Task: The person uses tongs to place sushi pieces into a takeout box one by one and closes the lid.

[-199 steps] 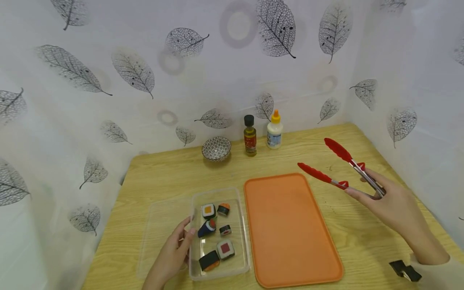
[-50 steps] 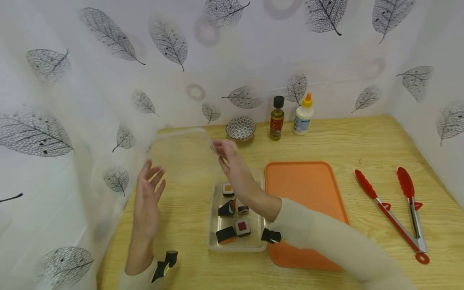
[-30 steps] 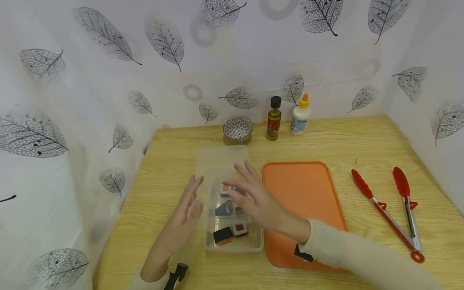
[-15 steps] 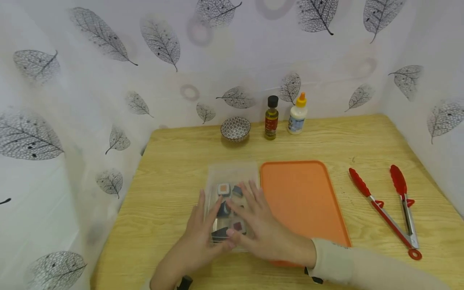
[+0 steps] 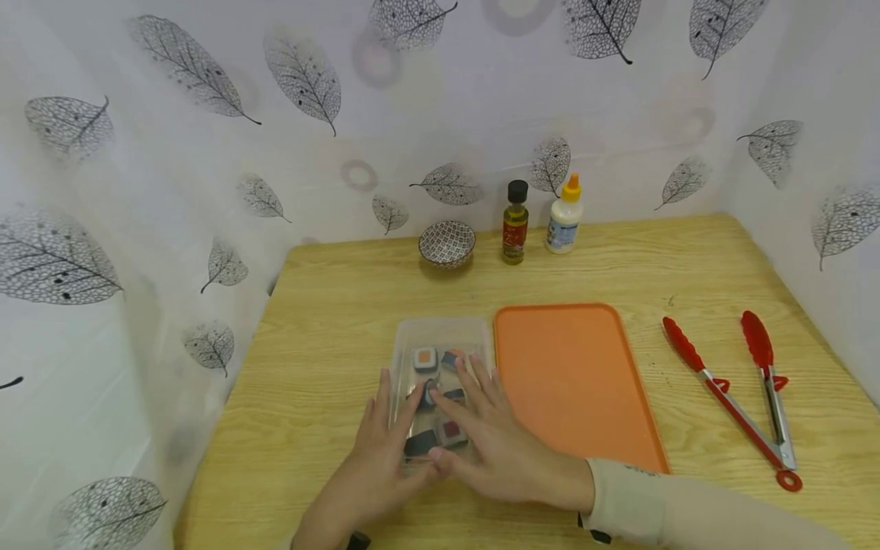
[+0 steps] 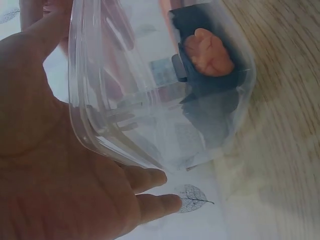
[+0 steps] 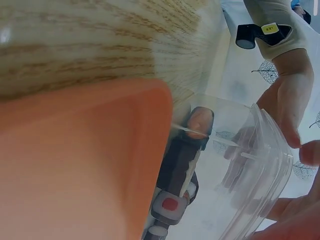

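Note:
A clear plastic food container (image 5: 409, 340) stands mid-table with its clear lid (image 5: 447, 330) on top. Through the plastic I see several sushi pieces (image 5: 425, 359), dimmed by the lid. My left hand (image 5: 378, 462) rests on the lid's near left part, fingers spread. On its near right part lies my right hand (image 5: 502, 451), also spread, the thumbs close together. In the left wrist view the left palm (image 6: 55, 165) is beside the container's rim (image 6: 82, 100). The right wrist view shows the container wall (image 7: 225, 150) next to the orange tray (image 7: 85, 160).
The orange tray (image 5: 571, 367) lies directly right of the container. Red-tipped tongs (image 5: 745, 420) lie spread farther right. At the back stand a patterned bowl (image 5: 447, 246), a dark-capped bottle (image 5: 514, 229) and a white bottle with a yellow cap (image 5: 564, 225). Leaf-patterned sheeting (image 5: 309, 153) surrounds the table.
The tongs went from my right hand onto the table. The lid was lifted from the left, carried over and lowered onto the container. Both hands have come down on it.

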The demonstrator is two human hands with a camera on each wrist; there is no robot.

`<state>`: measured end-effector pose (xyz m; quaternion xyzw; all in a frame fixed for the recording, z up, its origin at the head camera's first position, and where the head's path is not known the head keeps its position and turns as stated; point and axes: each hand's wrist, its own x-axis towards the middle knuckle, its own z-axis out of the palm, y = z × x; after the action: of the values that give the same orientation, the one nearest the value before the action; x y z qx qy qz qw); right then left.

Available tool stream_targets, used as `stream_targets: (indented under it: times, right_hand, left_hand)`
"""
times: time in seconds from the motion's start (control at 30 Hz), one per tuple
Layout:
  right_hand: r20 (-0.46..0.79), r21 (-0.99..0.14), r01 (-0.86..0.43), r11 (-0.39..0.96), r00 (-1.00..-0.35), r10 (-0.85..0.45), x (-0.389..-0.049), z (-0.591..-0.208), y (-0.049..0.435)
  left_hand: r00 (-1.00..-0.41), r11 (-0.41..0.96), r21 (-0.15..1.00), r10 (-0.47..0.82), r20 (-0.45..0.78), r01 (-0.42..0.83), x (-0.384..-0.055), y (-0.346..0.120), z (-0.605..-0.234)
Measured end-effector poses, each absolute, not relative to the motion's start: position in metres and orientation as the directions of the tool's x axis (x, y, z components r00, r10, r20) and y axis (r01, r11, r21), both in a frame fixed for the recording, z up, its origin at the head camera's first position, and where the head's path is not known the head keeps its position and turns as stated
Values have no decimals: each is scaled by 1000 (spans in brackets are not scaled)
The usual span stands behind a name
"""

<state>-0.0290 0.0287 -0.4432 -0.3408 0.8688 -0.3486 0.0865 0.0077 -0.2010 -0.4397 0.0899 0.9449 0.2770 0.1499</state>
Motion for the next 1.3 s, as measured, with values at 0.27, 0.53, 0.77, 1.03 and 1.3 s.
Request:
stream_targets:
  times: [0.27,0.53,0.77,1.03,1.3]
  right_hand:
    - [50,-582,-583,566,-721,-691,-30,-447,31]
    - [17,-523,-626,579,-687,-727,-33,-451,32]
    - [18,-504,-639,582,-681,-732,-42,-452,36]
    - [69,-502,-630,592,-712,-699,-72,-425,46]
    - [78,-414,-616,670,-758,-648,-144,-433,34]
  left_hand:
    - [-939,847,500,301,-167,183,7,-199,-439]
    - [-933,841,516,302,-197,163,9,-201,-441]
    - [-927,839,522,305,-220,153,4,-201,-443]
    - [-950,894,372,301,-83,250,-18,-208,-420]
    - [-921,869,306,381,86,388,-103,-216,-434]
